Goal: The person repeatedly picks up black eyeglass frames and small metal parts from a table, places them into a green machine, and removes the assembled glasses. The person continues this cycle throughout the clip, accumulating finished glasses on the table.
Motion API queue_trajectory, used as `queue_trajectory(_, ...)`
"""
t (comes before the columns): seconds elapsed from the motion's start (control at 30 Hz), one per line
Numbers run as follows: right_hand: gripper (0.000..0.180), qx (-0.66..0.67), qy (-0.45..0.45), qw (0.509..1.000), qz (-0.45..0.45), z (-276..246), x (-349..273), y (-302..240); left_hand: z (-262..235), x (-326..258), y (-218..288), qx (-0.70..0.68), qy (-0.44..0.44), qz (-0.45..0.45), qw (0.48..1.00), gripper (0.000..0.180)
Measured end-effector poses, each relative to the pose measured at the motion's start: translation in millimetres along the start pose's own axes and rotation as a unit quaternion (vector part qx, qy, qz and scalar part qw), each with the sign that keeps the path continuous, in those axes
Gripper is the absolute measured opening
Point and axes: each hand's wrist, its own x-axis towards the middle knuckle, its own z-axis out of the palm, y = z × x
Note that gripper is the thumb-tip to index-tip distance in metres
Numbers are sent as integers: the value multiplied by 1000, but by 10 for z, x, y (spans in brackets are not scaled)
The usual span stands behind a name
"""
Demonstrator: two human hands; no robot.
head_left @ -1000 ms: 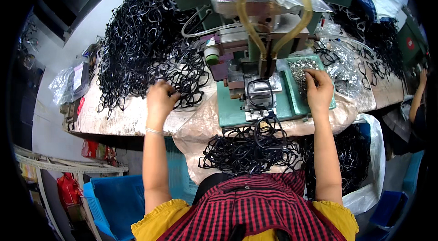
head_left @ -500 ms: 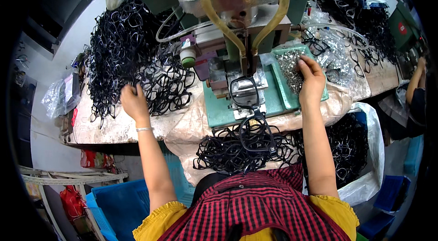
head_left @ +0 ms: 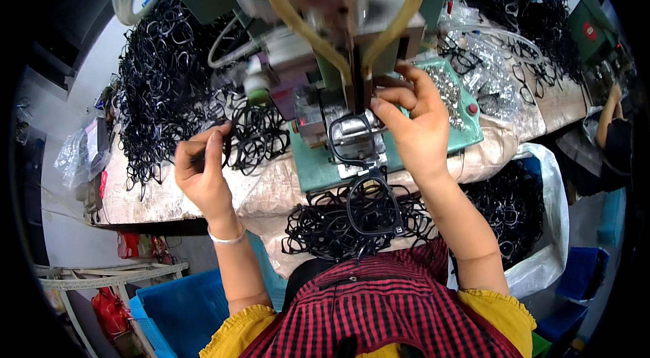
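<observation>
A black eyeglass frame (head_left: pixel 379 232) hangs from the green press (head_left: pixel 310 174), one rim over the metal fixture and the other lower, toward me. My right hand (head_left: pixel 418 124) is bent in at the fixture, beside the hanging yellowish tube, fingertips pinched near the upper rim. Anything between those fingertips is too small to make out. My left hand (head_left: pixel 206 175) is closed in front of the loose black frames (head_left: pixel 254 138); something dark shows between its fingers, its kind unclear. Behind my right hand, small metal pieces (head_left: pixel 448 97) fill a green tray (head_left: pixel 474 133).
A tall heap of black frames (head_left: pixel 159 80) stands at the left. More frames (head_left: pixel 325 229) lie in front of the press, and a white sack (head_left: pixel 556 222) of them sits at the right. A blue crate (head_left: pixel 179 310) is below left. Another person's arm (head_left: pixel 607 121) shows far right.
My right hand has moved from the tray of metal pieces leftward to the fixture. My left hand has shifted slightly, with something dark now showing in it. The whole view has shifted a little.
</observation>
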Motion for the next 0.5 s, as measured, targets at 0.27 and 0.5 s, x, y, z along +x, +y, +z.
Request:
queue_trajectory(0.27,56,184,-30,976,110,158,-49,-389,441,194,1371,106,-275,275,915,27)
queue_trajectory(0.5,29,-329,-56,932,-143,-405,124,-60,900,-132,1121,112,-380,434,809,34)
